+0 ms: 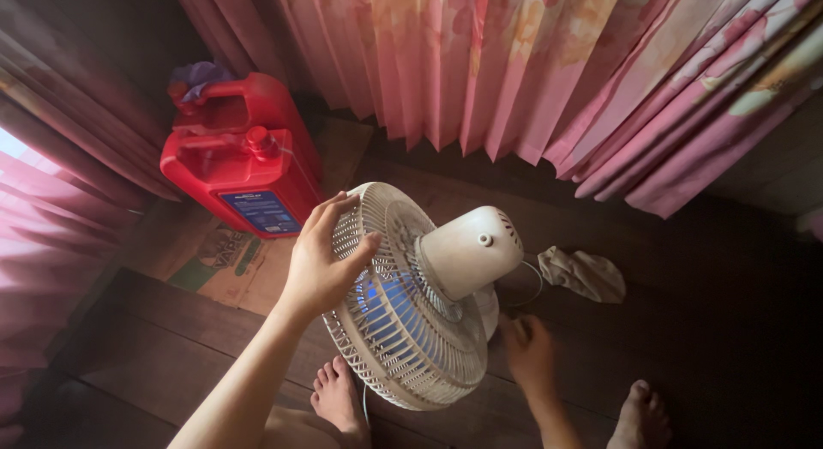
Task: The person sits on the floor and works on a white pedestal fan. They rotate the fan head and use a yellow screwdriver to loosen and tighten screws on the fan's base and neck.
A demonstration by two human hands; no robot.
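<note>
A white electric fan (403, 329) with blue blades stands on the dark wooden floor, seen from behind and above. Its round wire cage faces away from me and its cream motor housing (467, 250) points up to the right. My left hand (321, 260) rests on the top rim of the cage, fingers curled over the wires. My right hand (527, 350) reaches down beside the fan's base, under the motor housing, with fingers bent; what it touches is hidden. Both of my bare feet show at the bottom edge.
Two red plastic jugs (244, 162) stand on flattened cardboard (227, 260) at the left. A crumpled grey cloth (587, 273) lies on the floor right of the fan, near a thin cord. Pink pleated curtains (531, 63) hang along the back and left.
</note>
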